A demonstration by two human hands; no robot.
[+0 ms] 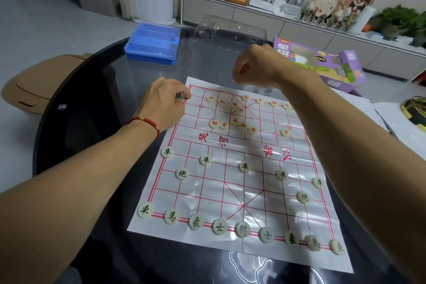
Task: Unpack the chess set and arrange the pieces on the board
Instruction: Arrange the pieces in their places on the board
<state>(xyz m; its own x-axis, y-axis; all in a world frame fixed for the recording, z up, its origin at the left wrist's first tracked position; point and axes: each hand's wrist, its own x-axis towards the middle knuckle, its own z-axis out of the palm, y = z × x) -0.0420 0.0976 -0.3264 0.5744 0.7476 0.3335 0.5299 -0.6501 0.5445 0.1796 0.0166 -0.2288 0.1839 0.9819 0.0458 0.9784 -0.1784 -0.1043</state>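
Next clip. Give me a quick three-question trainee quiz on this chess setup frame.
1. True or false: the black pieces stand in order on the near half of the board.
2. Which hand is at the board's far left corner: A left hand, B right hand?
3. What colour is the tray beyond the board?

Key: 1 true; 2 A; 3 blue.

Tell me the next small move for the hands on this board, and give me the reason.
Probably lower the left hand and set a red piece on the far left corner of the board. Its fingertips are pinched right over that corner, though what they hold is hidden. The black pieces fill the near row in order, while the red pieces lie scattered off their points, and that corner is empty.
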